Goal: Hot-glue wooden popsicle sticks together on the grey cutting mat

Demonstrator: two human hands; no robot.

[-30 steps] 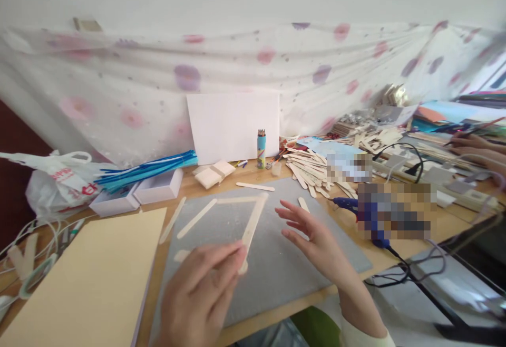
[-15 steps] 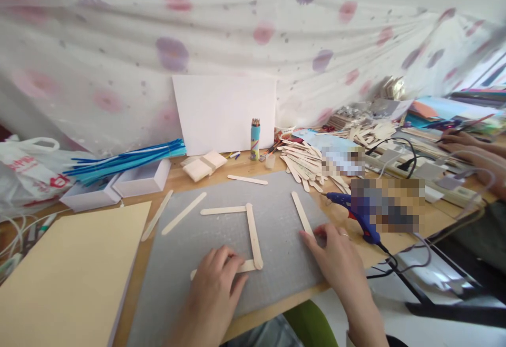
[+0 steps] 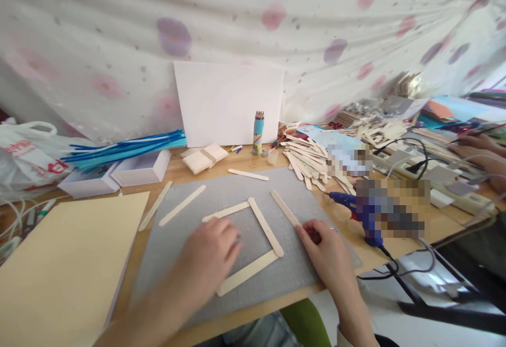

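On a grey cutting mat point(image 3: 182, 252), three wooden craft sticks form a three-sided frame: an upper stick point(image 3: 237, 209), a side stick point(image 3: 265, 227) and a lower stick point(image 3: 249, 272), overlapping at two corners. My left hand point(image 3: 211, 254), slightly blurred, hovers by the frame's open side, fingers loosely bent and apart, nothing visible in them. It hides part of the upper stick's left end. My right hand point(image 3: 328, 249) pinches the near end of a separate craft stick point(image 3: 283, 207), which slants on the mat right of the frame.
Loose craft sticks point(image 3: 182, 205) lie on the left. A blue glue gun point(image 3: 367, 218) with its cord is at right, beside a craft stick pile point(image 3: 306, 157). Behind stand a pencil tube point(image 3: 258, 135) and white boxes point(image 3: 144, 169). Another person's hand point(image 3: 478, 149) works at far right.
My left hand has let go of the lower stick and moved up. The three-stick frame has turned, its lower right corner shifting right. The stick at my right hand slants more, its far end further left.
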